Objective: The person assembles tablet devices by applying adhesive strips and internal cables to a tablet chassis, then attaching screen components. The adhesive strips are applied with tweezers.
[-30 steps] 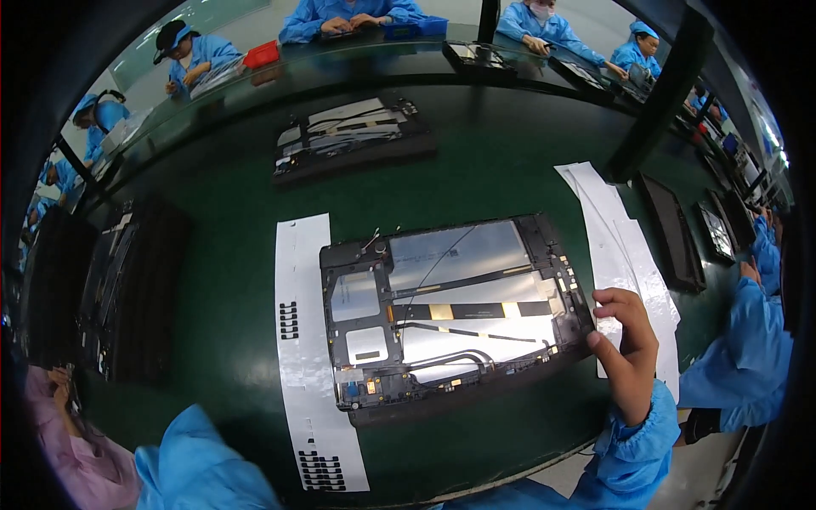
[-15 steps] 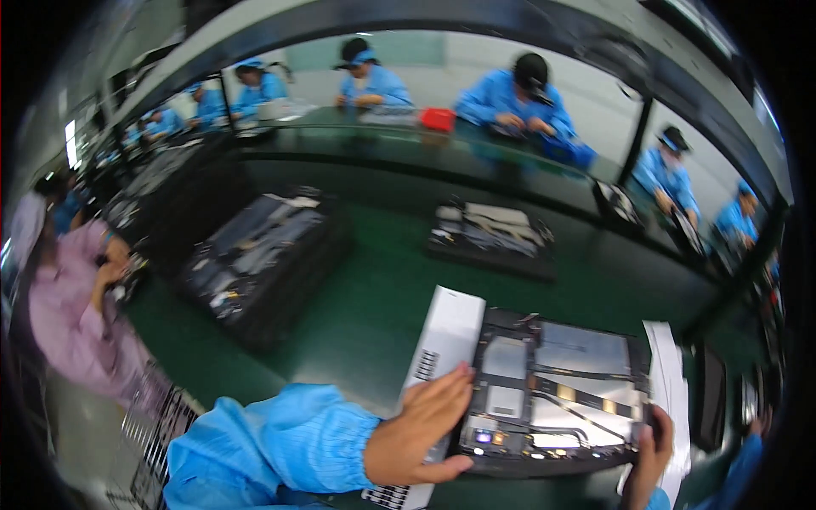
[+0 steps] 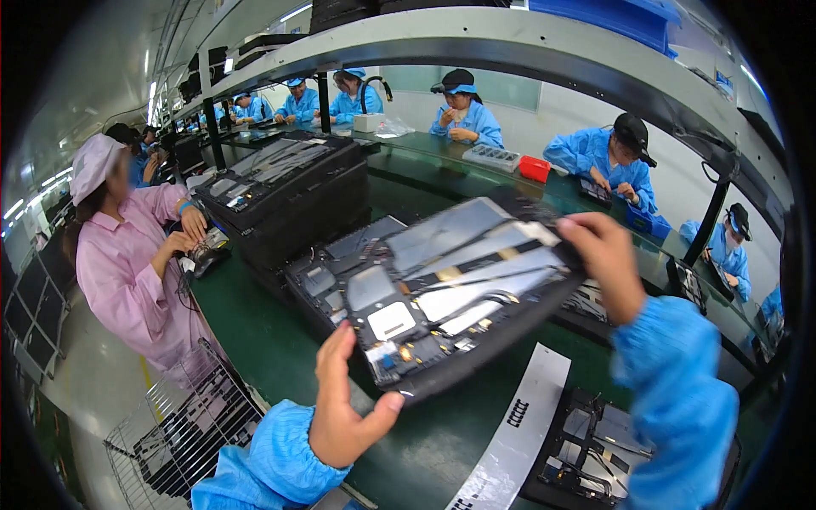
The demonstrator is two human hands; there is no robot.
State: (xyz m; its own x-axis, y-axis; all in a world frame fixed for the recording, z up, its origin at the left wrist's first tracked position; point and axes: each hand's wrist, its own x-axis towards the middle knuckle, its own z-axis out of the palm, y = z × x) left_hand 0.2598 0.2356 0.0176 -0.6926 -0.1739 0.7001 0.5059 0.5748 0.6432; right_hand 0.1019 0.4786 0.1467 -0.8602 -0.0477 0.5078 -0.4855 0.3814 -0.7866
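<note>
A black tray carrying an opened tablet-like device (image 3: 476,293), with silver battery packs, flat cables and a circuit board showing, is held tilted above the green bench. My left hand (image 3: 350,412) grips its near left corner, thumb along the front edge. At the far right corner my right hand (image 3: 605,259) is closed on the rim; some of its fingers are hidden. Beneath the held tray, partly covered, lies a stack of similar trays (image 3: 316,285). Another opened device (image 3: 582,463) rests at the lower right, partly behind my right sleeve, beside a white slotted strip (image 3: 520,416).
A taller stack of black trays (image 3: 293,204) stands at the far left. A person in pink (image 3: 136,272) works near a wire basket (image 3: 183,416). Overhead crosses a shelf beam (image 3: 476,42). Co-workers in blue sit beyond, near a red bin (image 3: 534,169).
The tray with the opened device has been lifted from the lower right and carried left, over the tray stack. Another opened device now shows beside the white strip. The view has shifted.
</note>
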